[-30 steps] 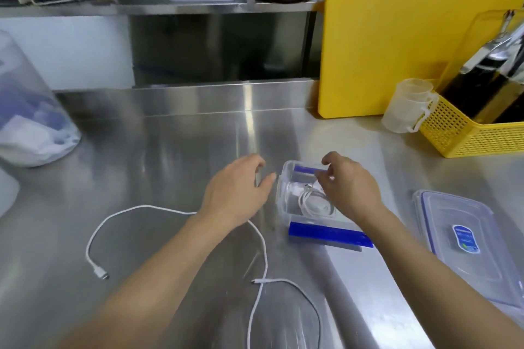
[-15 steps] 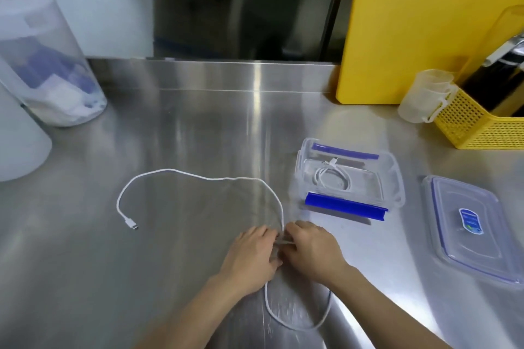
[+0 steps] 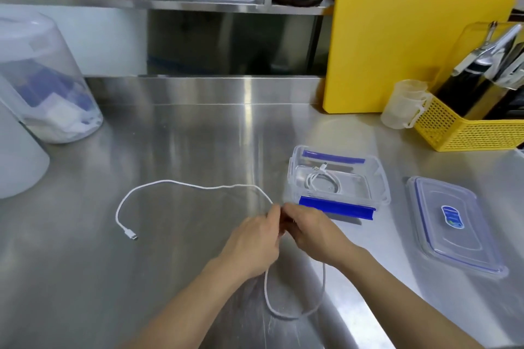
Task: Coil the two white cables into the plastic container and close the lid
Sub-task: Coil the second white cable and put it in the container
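I have both hands low and centred over the steel counter (image 3: pixel 175 133), fingertips meeting; my left hand (image 3: pixel 251 245) and right hand (image 3: pixel 313 231) are each pinched onto the second white cable (image 3: pixel 198 186) at about the same spot, just in front of the container's blue front clip (image 3: pixel 337 207); below the pinch a first loop (image 3: pixel 295 314) hangs toward me, both its legs running up under my palms, so I judge the coil has only just been started; the free length is what matters now: from the grip it runs up and away to my left, arcs across the counter and curls down to its connector (image 3: pixel 130 234), which lies well apart from both hands, on the left side; so the long run is on my left hand's side, and I'd expect to feed it in from there while the right keeps the loop gathered; the plastic container (image 3: pixel 381 178) sits open just beyond my right hand, with the first cable (image 3: pixel 323 183) coiled inside it; the lid (image 3: pixel 453 224) lies flat on the counter to the container's right, apart from it, not yet fitted; the loose plug end may whip or snag as it drags across the steel
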Demonstrator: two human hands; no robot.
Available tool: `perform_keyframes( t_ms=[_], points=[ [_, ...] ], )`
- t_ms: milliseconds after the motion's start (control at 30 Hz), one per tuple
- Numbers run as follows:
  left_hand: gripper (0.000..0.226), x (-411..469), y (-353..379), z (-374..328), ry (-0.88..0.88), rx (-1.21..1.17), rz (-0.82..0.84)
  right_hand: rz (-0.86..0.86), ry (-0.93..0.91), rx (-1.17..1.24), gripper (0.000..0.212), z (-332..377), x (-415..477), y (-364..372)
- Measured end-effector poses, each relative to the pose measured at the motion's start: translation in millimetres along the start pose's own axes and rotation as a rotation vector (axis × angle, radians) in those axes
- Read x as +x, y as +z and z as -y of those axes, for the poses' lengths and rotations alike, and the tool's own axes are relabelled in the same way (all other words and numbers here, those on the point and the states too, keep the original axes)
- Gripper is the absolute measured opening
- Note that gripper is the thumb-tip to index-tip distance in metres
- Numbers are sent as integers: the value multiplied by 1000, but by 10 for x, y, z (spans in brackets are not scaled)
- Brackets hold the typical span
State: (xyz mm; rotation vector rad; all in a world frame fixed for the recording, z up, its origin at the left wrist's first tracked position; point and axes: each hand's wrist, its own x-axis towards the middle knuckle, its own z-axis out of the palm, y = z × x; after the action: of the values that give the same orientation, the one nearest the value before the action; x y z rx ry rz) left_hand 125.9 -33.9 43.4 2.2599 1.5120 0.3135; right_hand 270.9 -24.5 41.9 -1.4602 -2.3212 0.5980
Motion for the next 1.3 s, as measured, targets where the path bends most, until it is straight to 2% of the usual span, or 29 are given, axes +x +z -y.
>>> perform_keyframes(
  t_ms=[33, 100, 200, 300, 367, 400, 467, 533, 567, 667, 767, 833, 867, 900, 933, 967, 1067, 1233, 1300],
  points=[
    [14, 26, -96, -8, -8, -63, 26, -54, 0, 40, 11, 58, 42, -65],
    [10, 72, -301, 70, 0, -190, -74, -171, 75, 195, 9, 166, 113, -195],
    [21, 104, -629, 228, -88, -385, -390, -190, 233, 562, 13, 281, 165, -328],
    [33, 137, -881, 387, -223, -674, -705, -234, 254, 961, 15, 361, 178, -395],
    [34, 99, -1009, 478, -274, -771, -733, -302, 219, 1119, 12, 419, 205, -478],
    [28, 54, -1056, 518, -279, -775, -664, -342, 190, 1141, 10, 449, 224, -526],
    [13, -71, -1125, 556, -214, -798, -391, -442, 120, 1082, 8, 498, 265, -630],
    [28, -179, -1160, 573, -110, -843, -164, -547, 55, 996, 14, 539, 322, -731],
    [28, -209, -1186, 576, -64, -892, -138, -604, 35, 985, 17, 548, 361, -781],
    [26, -274, -1318, 602, 28, -1124, -202, -736, 16, 898, 20, 539, 478, -896],
    [29, -350, -1463, 694, 152, -1516, -263, -658, -6, 697, 21, 519, 568, -892],
    [22, -386, -1554, 800, 226, -1767, -275, -568, -31, 703, 21, 519, 616, -825],
    [16, -385, -1588, 872, 277, -1889, -223, -532, -41, 709, 22, 519, 639, -781],
    [16, -373, -1618, 935, 352, -2013, -101, -503, -44, 702, 21, 512, 666, -729],
    [28, -349, -1645, 980, 411, -2112, 32, -483, -42, 685, 19, 510, 694, -678],
    [41, -331, -1664, 1025, 418, -2170, 61, -469, -39, 657, 16, 514, 728, -634],
    [52, -330, -1702, 1152, 396, -2210, -69, -473, -57, 541, 12, 577, 844, -551],
    [35, -354, -1777, 1267, 513, -2295, -148, -599, -128, 337, 18, 692, 994, -557],
    [16, -390, -1844, 1153, 348, -2258, -385, -639, -148, 265, 17, 670, 1044, -556]
  ],
)
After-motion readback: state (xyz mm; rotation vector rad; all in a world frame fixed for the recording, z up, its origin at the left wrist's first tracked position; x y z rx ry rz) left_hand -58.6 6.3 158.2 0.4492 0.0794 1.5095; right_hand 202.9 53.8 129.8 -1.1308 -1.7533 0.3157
